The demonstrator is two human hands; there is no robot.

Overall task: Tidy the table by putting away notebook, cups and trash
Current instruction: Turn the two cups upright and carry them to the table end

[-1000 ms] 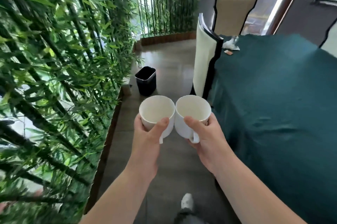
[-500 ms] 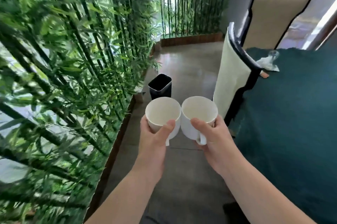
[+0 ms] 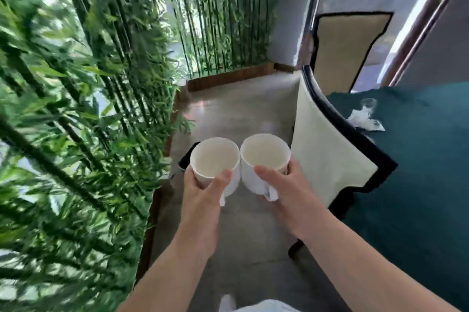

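From my head view, my left hand [image 3: 203,192] grips the left cup [image 3: 215,161] and my right hand [image 3: 286,184] grips the right cup [image 3: 264,156], side by side over the floor [image 3: 243,113]. I've walked nearer the black bin [image 3: 186,156], now mostly hidden behind the cups, and the chair [image 3: 327,149] looms closer. The trash [image 3: 365,118] still lies on the green desk [image 3: 418,159] at far right, so the cups are probably halfway put away.

Bright daylight; motion blur and wide-angle bowing.
Light enters behind the bamboo [image 3: 76,83] at nine to twelve o'clock; foliage smeared, edges curved, shadows soft.
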